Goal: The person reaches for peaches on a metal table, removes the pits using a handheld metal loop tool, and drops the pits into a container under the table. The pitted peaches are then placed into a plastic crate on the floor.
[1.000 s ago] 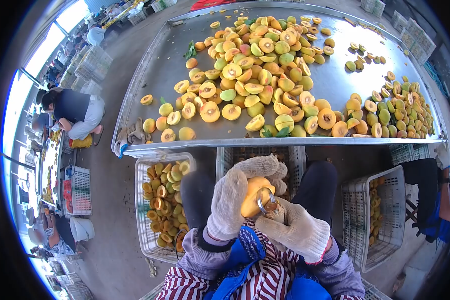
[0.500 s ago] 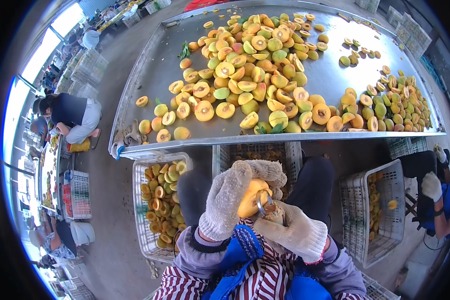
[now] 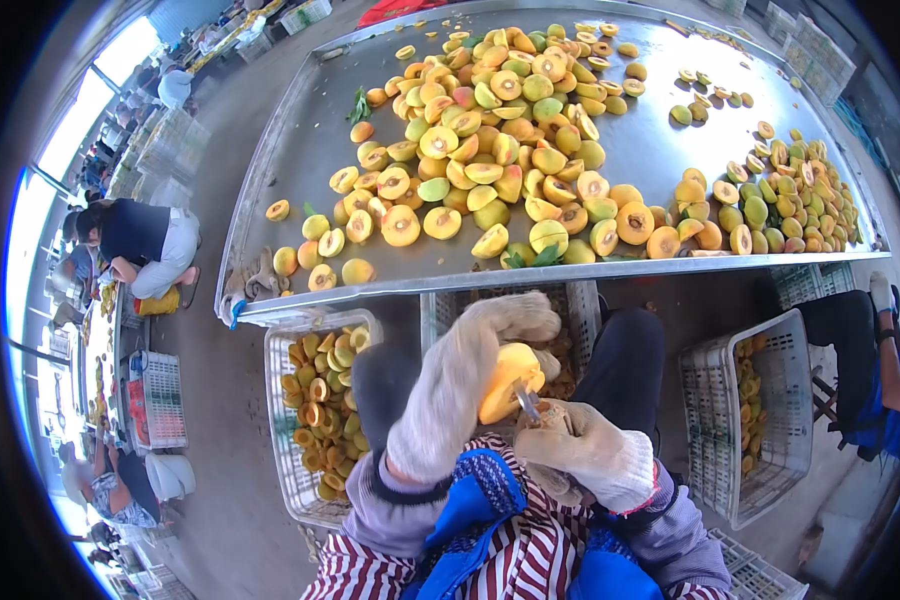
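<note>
Left hand [image 3: 460, 370]: gloved, clamped on a yellow fruit [image 3: 504, 382], with the fingers curling over its far side.
Right hand [image 3: 595, 455]: gloved too, closed around the handle of a metal-tipped tool [image 3: 548, 415].
Fruit in the grip: held above the worker's lap, between the two hands and short of the table [image 3: 280, 185].
Metal tip: at the fruit's right side, against it or very nearly – whether it is sunk in the flesh cannot be told.
Blade work: the step in hand appears to be working the tool at the middle of the fruit, probably partway through.
Next move: it seems to call for a steady left hold and a small, controlled turn or lift of the right wrist – with the tip kept clear of the left glove.
Fruit pile [image 3: 439, 142]: many cut halves lie heaped on the table, some cut face up.
Crates: the left crate [image 3: 273, 425] holds fruit halves beside the worker's leg; the middle crate [image 3: 432, 322] stands under the table edge, partly hidden by the hands.
</note>
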{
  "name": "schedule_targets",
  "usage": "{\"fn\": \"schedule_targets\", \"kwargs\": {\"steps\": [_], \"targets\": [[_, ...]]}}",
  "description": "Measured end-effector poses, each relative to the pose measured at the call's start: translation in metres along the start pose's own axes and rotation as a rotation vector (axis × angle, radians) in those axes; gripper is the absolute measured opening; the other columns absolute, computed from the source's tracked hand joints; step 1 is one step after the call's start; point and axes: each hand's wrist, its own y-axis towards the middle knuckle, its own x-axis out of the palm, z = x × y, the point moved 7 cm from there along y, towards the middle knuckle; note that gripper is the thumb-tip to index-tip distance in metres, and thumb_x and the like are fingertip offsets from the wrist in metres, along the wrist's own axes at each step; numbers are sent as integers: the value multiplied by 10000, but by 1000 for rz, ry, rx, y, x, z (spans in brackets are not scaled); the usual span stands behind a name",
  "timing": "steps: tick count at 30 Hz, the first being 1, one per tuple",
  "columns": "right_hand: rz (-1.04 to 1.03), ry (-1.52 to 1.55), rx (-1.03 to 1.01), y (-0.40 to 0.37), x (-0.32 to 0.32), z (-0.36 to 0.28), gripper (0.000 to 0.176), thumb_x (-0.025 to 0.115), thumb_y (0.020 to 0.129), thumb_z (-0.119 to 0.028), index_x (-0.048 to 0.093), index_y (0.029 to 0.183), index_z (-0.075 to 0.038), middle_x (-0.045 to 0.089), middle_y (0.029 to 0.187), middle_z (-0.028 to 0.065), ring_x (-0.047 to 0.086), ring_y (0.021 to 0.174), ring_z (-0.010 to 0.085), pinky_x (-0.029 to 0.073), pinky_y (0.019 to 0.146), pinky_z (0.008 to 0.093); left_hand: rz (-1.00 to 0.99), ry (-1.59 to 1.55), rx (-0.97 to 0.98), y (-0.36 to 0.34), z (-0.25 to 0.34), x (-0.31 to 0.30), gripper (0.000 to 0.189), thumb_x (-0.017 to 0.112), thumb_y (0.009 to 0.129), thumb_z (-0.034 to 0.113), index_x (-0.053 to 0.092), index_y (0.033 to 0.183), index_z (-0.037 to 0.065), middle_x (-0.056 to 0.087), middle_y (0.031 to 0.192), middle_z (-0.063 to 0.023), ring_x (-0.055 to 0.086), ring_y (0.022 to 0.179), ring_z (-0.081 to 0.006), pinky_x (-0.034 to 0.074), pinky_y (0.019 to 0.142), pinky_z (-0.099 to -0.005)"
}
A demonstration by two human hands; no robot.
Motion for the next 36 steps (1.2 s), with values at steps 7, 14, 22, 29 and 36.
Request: {"fn": "schedule_targets", "kwargs": {"steps": [7, 14, 22, 29, 36], "targets": [[-105, 104, 24, 11, 2, 13, 330, 591, 998, -309, 580, 802, -44, 517, 522, 12, 463, 391, 90, 361, 365, 225, 139, 53, 21, -2, -12, -12, 528, 600, 988, 433, 582, 1259, -21, 658, 1194, -164, 678, 970, -209, 560, 821, -330], [-88, 212, 19, 8, 0, 16, 367, 564, 1011, -289, 567, 743, -37, 499, 491, 21, 430, 326, 103, 317, 301, 230, -2, 808, 454, 9, 17, 5, 296, 707, 897, 147, 667, 1149, -2, 717, 1015, -157, 717, 838, -224, 564, 727, -318], [-169, 465, -3, 6, -3, 21, 319, 585, 1001, -273, 582, 817, -12, 524, 551, 31, 433, 351, 99, 352, 326, 236, 26, 916, 582, 8, 27, 19, 300, 682, 926, 212, 663, 1138, 0, 705, 1069, -160, 711, 844, -231, 561, 733, -343], [-410, 608, 2, 5, 0, 26, 244, 643, 962, -251, 632, 928, -9, 618, 747, 41, 549, 549, 91, 450, 506, 220, -200, 122, 48, 23, -17, 7, 283, 602, 998, 212, 667, 1132, -28, 703, 1046, -123, 681, 880, -147, 542, 779, -294], [-424, 803, -58, 11, 2, 43, 229, 666, 934, -225, 654, 1001, -7, 638, 836, 65, 594, 669, 132, 487, 606, 250, -94, -282, -1, 15, -28, 13, 512, 600, 975, 435, 642, 1124, -53, 691, 1042, -195, 691, 840, -251, 575, 746, -364]]}}
